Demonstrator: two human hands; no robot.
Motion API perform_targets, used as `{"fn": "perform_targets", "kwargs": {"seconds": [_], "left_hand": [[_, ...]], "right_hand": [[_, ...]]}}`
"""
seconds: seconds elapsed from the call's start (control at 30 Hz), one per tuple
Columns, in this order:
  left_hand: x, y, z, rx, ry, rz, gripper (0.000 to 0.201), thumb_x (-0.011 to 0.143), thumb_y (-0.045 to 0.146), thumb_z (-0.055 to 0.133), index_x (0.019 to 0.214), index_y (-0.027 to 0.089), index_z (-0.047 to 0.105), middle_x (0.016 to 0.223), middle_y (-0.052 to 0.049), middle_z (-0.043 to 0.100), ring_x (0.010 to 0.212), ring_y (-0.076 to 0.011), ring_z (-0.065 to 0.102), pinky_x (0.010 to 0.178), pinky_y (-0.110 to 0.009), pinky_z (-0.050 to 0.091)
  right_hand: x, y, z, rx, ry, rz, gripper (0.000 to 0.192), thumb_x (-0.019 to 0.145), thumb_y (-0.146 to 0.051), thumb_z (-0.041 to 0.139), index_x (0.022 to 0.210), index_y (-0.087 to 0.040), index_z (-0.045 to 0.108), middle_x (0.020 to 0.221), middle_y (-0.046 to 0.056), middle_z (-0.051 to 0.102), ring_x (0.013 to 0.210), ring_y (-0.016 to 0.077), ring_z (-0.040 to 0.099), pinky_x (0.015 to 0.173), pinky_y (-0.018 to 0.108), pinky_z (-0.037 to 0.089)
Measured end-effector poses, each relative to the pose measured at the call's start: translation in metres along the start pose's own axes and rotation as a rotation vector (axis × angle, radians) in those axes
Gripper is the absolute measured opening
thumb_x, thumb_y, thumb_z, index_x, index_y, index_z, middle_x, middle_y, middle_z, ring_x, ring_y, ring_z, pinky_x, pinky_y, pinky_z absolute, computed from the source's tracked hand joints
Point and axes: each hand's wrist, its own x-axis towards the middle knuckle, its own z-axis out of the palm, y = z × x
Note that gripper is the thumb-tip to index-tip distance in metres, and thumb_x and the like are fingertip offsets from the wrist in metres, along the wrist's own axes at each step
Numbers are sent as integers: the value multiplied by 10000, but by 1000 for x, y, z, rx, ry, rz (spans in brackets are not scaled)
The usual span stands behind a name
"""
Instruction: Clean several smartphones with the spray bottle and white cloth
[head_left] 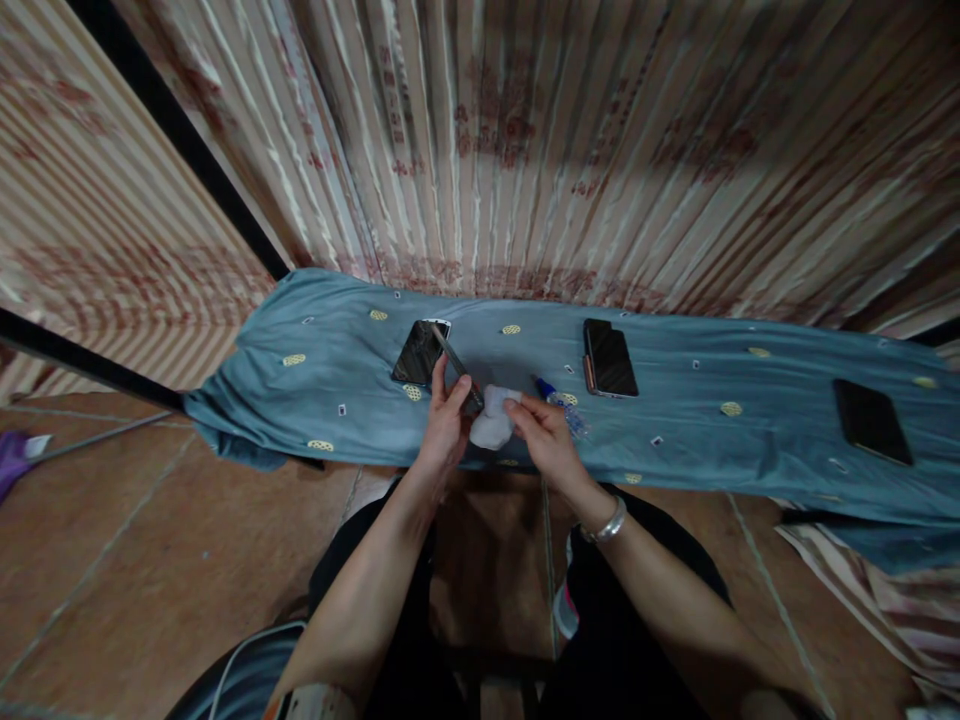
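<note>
My left hand (445, 420) is closed around a phone (459, 365), which is tilted so mostly its thin edge shows. Between the thumb and fingers of my right hand (549, 435) is a white cloth (495, 418), bunched up right beside the held phone's lower end. Whether cloth and phone touch is hard to make out. Just beyond my right hand lies a clear bottle with a blue top (546, 388), partly hidden by that hand. A dark phone (418, 352) rests on the covered surface past my left hand.
Phones lying close together (613, 360) are right of centre, and another dark device (874, 420) lies far right. A blue patterned cloth (690, 440) covers the long narrow surface. Striped curtains (495, 150) hang behind it; a dark pole (187, 140) slants at left.
</note>
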Motion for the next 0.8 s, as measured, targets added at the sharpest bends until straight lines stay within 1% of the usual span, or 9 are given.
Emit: {"fn": "perform_targets", "kwargs": {"seconds": [0.1, 0.17, 0.27, 0.37, 0.47, 0.57, 0.67, 0.73, 0.8], "left_hand": [[-1, -1, -1, 47, -12, 6, 735, 764, 179, 735, 1437, 308, 469, 1009, -5, 672, 843, -138, 630, 713, -229, 496], [-3, 1, -1, 55, -28, -40, 733, 757, 170, 730, 1429, 314, 474, 1031, -8, 673, 849, -142, 637, 722, -247, 516], [-6, 7, -1, -5, -82, -169, 666, 789, 191, 663, 1413, 323, 471, 1021, -10, 696, 819, -173, 670, 773, -357, 561], [-9, 12, -1, -100, -122, -272, 607, 825, 214, 553, 1419, 294, 458, 1016, -46, 719, 871, -260, 714, 840, -529, 555], [-11, 14, -1, -179, -122, -324, 621, 816, 209, 495, 1433, 262, 453, 1087, -94, 729, 983, -335, 720, 899, -629, 510], [-13, 15, -1, -232, -135, -359, 621, 825, 239, 495, 1444, 231, 450, 1178, -130, 720, 1086, -370, 694, 957, -654, 472], [-15, 16, 0, -219, -170, -424, 606, 876, 294, 487, 1468, 175, 430, 1220, -172, 709, 1109, -385, 684, 975, -639, 470], [-17, 16, 0, -183, -196, -461, 601, 916, 319, 457, 1490, 150, 404, 1207, -189, 714, 1088, -383, 695, 967, -621, 481], [-19, 15, -1, -144, -223, -502, 596, 947, 331, 429, 1511, 146, 377, 1189, -195, 723, 1062, -374, 708, 953, -604, 494]], "right_hand": [[7, -4, -3, 274, 55, 133, 243, 664, -463, 793, 745, -238, 753, 698, -14, 723, 628, 154, 633, 584, 259, 509], [13, -7, -9, 406, 132, 169, 194, 603, -379, 833, 701, -244, 736, 704, -23, 730, 634, 138, 643, 585, 240, 522], [24, -9, -25, 492, 235, 165, 153, 562, -261, 818, 593, -229, 672, 685, -49, 714, 636, 98, 635, 604, 194, 525], [34, -6, -42, 495, 271, 185, 100, 558, -239, 753, 595, -222, 662, 632, -58, 686, 591, 90, 610, 562, 187, 508], [39, 0, -54, 432, 287, 218, 43, 578, -233, 693, 601, -218, 660, 606, -46, 678, 573, 112, 604, 558, 219, 509], [40, 4, -57, 342, 264, 234, 95, 601, -246, 676, 673, -200, 719, 692, 0, 736, 645, 147, 640, 589, 242, 516], [39, 6, -55, 231, 235, 215, 180, 648, -357, 725, 746, -209, 758, 756, 14, 768, 712, 169, 665, 629, 257, 526], [40, 7, -52, 168, 221, 200, 287, 656, -495, 766, 751, -224, 755, 720, 4, 757, 648, 157, 644, 585, 256, 506], [42, 8, -51, 153, 215, 194, 408, 605, -609, 803, 738, -228, 742, 674, -10, 736, 573, 136, 605, 533, 249, 472]]}}
